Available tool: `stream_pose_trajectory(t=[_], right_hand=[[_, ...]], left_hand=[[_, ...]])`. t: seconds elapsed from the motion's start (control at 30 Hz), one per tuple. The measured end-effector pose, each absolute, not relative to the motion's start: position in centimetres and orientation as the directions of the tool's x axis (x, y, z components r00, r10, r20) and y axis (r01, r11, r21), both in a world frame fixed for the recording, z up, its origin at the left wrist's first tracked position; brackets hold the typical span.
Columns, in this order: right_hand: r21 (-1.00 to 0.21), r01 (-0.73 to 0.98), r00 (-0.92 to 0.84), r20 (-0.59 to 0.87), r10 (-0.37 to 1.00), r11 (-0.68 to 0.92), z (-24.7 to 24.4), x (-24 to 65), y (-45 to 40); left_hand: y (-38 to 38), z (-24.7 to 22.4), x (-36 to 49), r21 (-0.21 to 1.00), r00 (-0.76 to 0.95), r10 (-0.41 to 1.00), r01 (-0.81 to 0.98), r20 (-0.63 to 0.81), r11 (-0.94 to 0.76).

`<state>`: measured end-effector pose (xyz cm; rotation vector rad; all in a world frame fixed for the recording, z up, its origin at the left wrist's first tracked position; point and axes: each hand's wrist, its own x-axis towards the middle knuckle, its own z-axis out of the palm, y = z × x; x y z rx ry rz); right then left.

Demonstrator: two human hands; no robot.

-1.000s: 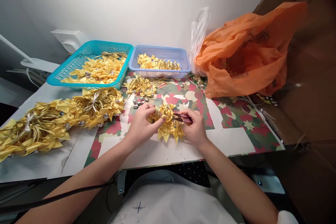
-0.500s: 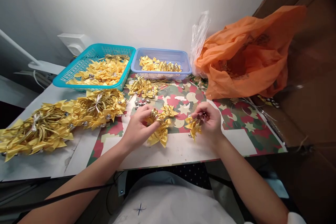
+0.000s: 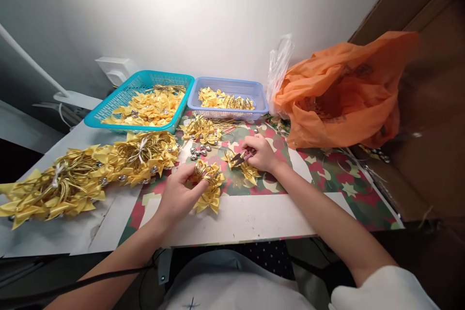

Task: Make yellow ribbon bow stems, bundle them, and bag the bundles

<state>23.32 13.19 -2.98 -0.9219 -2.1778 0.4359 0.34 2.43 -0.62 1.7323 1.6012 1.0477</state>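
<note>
In my left hand [image 3: 183, 191] is a bunch of yellow ribbon bows [image 3: 208, 198], its gold cord loops [image 3: 206, 170] pinched between thumb and fingers. My right hand [image 3: 262, 154] is closed around dark thread snips [image 3: 240, 159], whose tips point left. Under the snips lie more yellow ribbon bows [image 3: 249, 173]; whether my fingers also touch these is hidden. Just beyond my left hand sit several small silver bells [image 3: 199, 151]. A loose pile of bows with gold cords [image 3: 199, 129] lies behind the bells.
Two tied bundles of bows [image 3: 58, 186] stretch along the left. A teal basket [image 3: 132, 128] and a blue basket [image 3: 228, 114] at the back hold more bows. An orange bag [image 3: 327, 128] stands back right, beside a clear plastic bag [image 3: 279, 65] and near cardboard [image 3: 432, 155].
My right hand has moved left and away from me, and the snips now show over the bows on the table. My left hand, still gripping its bunch, has shifted slightly left and nearer.
</note>
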Motion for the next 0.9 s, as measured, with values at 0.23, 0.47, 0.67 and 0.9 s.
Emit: stream_pose_trajectory(t=[0.23, 0.47, 0.67, 0.9], right_hand=[[-0.662, 0.37, -0.553, 0.407, 0.727, 0.652, -2.5, 21.9, 13.0], [-0.877, 0.231, -0.652, 0.183, 0.736, 0.422, -2.5, 19.3, 13.2], [-0.942, 0.077, -0.571, 0.227, 0.788, 0.327, -1.8, 19.6, 13.0], [-0.809, 0.321, -0.493, 0.3, 0.816, 0.492, 1.2, 24.3, 9.0]], left_hand=[[2.5, -1.5, 0.0, 0.877, -0.044, 0.995, 0.477, 0.094, -0.062], [2.6, -1.8, 0.3, 0.926, -0.121, 0.993, 0.376, 0.012, 0.034], [2.5, -1.3, 0.1, 0.93, -0.063, 0.998, 0.366, -0.02, 0.042], [4.6, 2.6, 0.1, 0.84, 0.243, 0.946, 0.541, -0.214, 0.051]])
